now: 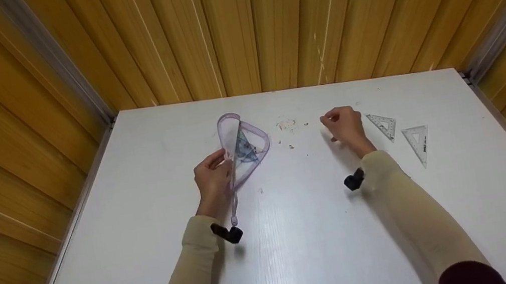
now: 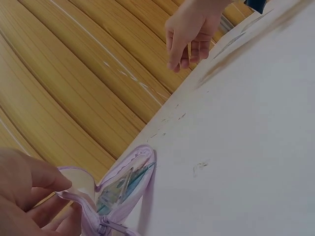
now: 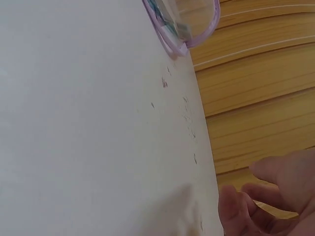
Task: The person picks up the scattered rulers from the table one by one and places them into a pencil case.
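Note:
A clear pouch with lilac zipper trim [image 1: 260, 137] is held up off the white table by my left hand [image 1: 212, 178]. In the left wrist view, that hand's thumb and fingers pinch one edge of the pouch's gaping mouth [image 2: 74, 197]. Bluish see-through pieces [image 1: 245, 149] lie inside; their exact shapes are hard to make out. My right hand [image 1: 346, 126] hovers over the table with loosely bent fingers and holds nothing. Just right of it lies a clear set square [image 1: 389, 123], with a second set square [image 1: 423, 150] beyond that.
Small brownish marks [image 1: 288, 125] spot the white table [image 1: 298, 236] between the hands. A wood-patterned panel wall [image 1: 235, 28] rises behind the table's back edge, and similar panels flank both sides. A zipper strap [image 1: 234, 211] hangs from the pouch.

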A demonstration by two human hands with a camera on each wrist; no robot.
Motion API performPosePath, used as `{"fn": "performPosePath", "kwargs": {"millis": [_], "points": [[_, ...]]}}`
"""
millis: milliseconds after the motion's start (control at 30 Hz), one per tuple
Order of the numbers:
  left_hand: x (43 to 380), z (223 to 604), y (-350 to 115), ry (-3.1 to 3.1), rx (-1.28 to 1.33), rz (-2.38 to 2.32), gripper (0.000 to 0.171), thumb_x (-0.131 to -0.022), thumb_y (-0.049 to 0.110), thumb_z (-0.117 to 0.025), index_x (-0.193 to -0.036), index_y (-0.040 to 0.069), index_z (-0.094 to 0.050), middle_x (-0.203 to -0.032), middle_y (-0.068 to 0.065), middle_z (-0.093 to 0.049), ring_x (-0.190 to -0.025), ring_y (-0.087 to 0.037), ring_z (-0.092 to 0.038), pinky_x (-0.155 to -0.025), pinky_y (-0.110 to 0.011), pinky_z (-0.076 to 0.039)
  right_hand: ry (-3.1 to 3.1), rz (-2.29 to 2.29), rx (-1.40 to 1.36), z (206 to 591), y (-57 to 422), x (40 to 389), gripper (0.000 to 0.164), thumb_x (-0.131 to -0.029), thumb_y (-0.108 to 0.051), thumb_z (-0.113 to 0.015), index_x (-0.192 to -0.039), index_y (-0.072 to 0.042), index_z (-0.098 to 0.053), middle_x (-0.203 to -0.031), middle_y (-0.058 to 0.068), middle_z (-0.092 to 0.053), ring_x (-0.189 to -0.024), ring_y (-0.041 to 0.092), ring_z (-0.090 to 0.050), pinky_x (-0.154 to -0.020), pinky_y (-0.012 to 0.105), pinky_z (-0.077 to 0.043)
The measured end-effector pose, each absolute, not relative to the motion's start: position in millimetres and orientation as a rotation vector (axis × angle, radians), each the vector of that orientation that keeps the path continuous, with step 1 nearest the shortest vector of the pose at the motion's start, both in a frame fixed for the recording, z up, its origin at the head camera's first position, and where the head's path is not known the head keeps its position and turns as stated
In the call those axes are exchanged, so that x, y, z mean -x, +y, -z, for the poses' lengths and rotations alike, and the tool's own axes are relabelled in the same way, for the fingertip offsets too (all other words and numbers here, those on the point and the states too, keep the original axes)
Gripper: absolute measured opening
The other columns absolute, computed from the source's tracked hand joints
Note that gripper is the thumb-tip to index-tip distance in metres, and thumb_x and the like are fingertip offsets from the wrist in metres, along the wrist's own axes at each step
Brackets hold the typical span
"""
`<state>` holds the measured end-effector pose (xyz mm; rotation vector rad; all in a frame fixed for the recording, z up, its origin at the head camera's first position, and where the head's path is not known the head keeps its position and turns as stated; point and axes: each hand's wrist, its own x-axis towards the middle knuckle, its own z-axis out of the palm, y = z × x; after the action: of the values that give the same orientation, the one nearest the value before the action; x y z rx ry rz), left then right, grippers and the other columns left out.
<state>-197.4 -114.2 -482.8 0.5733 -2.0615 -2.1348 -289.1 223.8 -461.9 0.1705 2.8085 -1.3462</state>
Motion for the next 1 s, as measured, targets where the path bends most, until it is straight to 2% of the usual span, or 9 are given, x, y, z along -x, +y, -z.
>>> {"fn": "performPosePath", "kwargs": {"millis": [167,400,467,567,700,1000], "points": [[197,486,-115,-2.089,-0.515,2.107,0.038,-0.09,-0.003,-0.071,-0.127,0.005,-0.071,-0.124,-0.011,-0.072,-0.112,-0.024,-0.069,-0.088,-0.033,-0.056,2.891,1.312,-0.15,457,256,283,0.033,-0.103,-0.026,-0.063,-0.122,-0.001,-0.071,-0.11,0.016,-0.064,-0.08,0.034,-0.071,-0.055,0.022,-0.052],[196,486,-116,-2.127,-0.509,2.085,0.037,-0.092,-0.001,-0.071,-0.128,0.006,-0.071,-0.122,-0.008,-0.073,-0.109,-0.023,-0.068,-0.09,-0.034,-0.056,2.962,1.294,-0.165,449,300,271,0.035,-0.102,-0.028,-0.063,-0.124,-0.001,-0.071,-0.114,0.018,-0.065,-0.076,0.031,-0.07,-0.056,0.02,-0.051],[196,486,-116,-2.116,-0.515,2.104,0.036,-0.093,-0.002,-0.07,-0.127,0.006,-0.071,-0.121,-0.009,-0.073,-0.107,-0.023,-0.068,-0.088,-0.033,-0.056,2.967,1.277,-0.181,447,311,268,0.037,-0.103,-0.029,-0.063,-0.126,-0.002,-0.07,-0.117,0.019,-0.065,-0.083,0.033,-0.069,-0.062,0.024,-0.052],[197,485,-117,-2.102,-0.526,2.134,0.035,-0.092,-0.003,-0.07,-0.126,0.006,-0.072,-0.12,-0.01,-0.073,-0.105,-0.024,-0.068,-0.086,-0.032,-0.056,2.974,1.239,-0.204,445,325,264,0.04,-0.103,-0.03,-0.062,-0.131,-0.002,-0.067,-0.122,0.021,-0.065,-0.102,0.035,-0.063,-0.08,0.035,-0.051],[198,484,-118,-2.115,-0.528,2.143,0.035,-0.092,-0.003,-0.07,-0.125,0.008,-0.073,-0.119,-0.009,-0.074,-0.105,-0.023,-0.069,-0.087,-0.032,-0.057,2.957,1.219,-0.224,444,342,259,0.045,-0.103,-0.031,-0.062,-0.138,-0.003,-0.062,-0.128,0.023,-0.063,-0.117,0.036,-0.056,-0.098,0.048,-0.044],[198,487,-122,-2.128,-0.466,2.16,0.037,-0.091,-0.005,-0.068,-0.127,0.004,-0.072,-0.12,-0.014,-0.073,-0.105,-0.025,-0.069,-0.085,-0.031,-0.057,2.892,1.17,-0.218,445,377,249,0.06,-0.104,-0.038,-0.06,-0.154,-0.008,-0.045,-0.145,0.027,-0.05,-0.13,0.045,-0.048,-0.107,0.059,-0.042]]}}
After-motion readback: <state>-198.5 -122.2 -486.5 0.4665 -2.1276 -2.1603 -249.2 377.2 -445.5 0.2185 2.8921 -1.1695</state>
